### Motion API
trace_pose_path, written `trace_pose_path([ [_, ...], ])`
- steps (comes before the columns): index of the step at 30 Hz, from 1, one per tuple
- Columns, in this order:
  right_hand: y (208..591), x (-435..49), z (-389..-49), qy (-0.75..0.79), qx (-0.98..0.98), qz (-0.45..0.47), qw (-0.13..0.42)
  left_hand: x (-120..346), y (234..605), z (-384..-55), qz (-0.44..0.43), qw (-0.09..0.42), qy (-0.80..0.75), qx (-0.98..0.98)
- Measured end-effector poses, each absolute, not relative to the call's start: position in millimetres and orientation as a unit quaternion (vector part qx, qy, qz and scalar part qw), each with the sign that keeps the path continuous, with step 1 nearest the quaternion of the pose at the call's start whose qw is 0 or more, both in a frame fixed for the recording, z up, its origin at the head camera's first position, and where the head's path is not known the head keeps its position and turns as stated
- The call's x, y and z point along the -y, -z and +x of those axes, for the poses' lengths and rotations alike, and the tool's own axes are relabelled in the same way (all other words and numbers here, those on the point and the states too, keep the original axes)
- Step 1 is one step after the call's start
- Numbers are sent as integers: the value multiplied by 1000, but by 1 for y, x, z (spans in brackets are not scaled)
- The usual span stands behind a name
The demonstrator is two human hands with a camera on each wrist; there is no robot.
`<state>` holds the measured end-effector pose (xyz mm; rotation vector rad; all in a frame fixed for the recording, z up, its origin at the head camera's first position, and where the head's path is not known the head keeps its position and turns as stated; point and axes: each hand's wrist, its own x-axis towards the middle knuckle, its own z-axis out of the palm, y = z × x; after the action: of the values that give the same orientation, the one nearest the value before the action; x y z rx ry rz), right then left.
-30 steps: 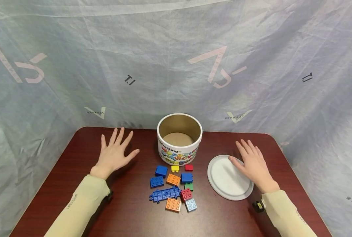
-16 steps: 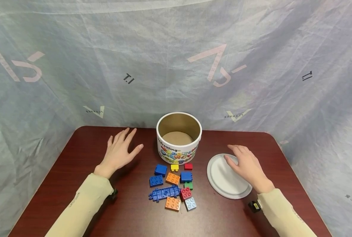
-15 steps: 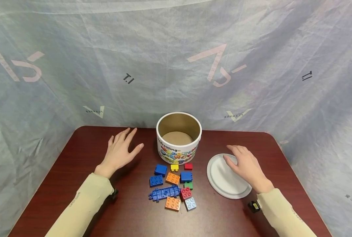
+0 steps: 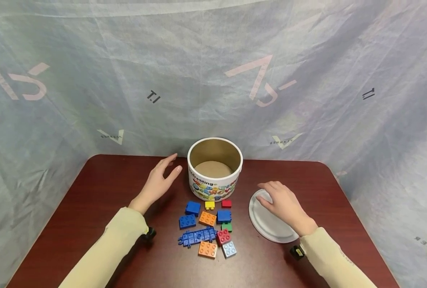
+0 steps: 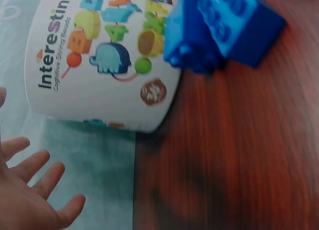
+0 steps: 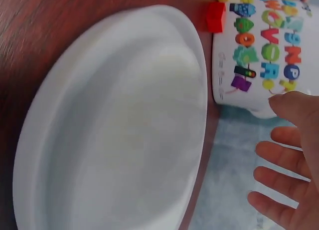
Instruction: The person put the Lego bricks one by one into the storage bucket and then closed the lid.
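Note:
An open round tub (image 4: 213,188) with "Interesting" and colourful letters printed on its white side stands at the table's back; only its bare bottom shows inside. My left hand (image 4: 157,183), fingers extended, hovers just left of the tub, apart from it and holding nothing. Over the round white lid (image 4: 267,230) at the right is my right hand (image 4: 283,203), its fingers loosely extended with nothing in them. In the right wrist view a gap shows between that hand and the lid. Toy building bricks lie before the tub, among them an orange brick (image 4: 208,249) and a blue wheelless chassis (image 4: 197,237).
Closest to the tub are a yellow brick (image 4: 209,205), a red brick (image 4: 226,204) and a blue brick (image 4: 192,208). A light blue brick (image 4: 229,249) lies at the front of the group. Grey cloth (image 4: 199,80) hangs behind the dark red table (image 4: 256,268).
My left hand has moved right, closer to the tub. My right hand has moved left over the lid. Tub, lid and bricks keep their places; the view has shifted slightly.

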<state>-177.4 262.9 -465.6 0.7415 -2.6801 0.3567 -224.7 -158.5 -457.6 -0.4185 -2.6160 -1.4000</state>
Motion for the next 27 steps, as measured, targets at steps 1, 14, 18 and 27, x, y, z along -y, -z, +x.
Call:
trace_pose_path([
  [1, 466, -260, -177, -127, 941, 267, 162, 156, 458, -227, -141, 73, 477, 864],
  [14, 478, -221, -178, -139, 927, 333, 100, 130, 463, -243, -130, 41, 578, 804],
  [18, 477, -210, -180, -149, 929, 334, 62, 127, 464, -247, -138, 42, 596, 790],
  [27, 484, -198, -186, -131, 920, 367, 43, 118, 461, -248, -153, 34, 623, 766],
])
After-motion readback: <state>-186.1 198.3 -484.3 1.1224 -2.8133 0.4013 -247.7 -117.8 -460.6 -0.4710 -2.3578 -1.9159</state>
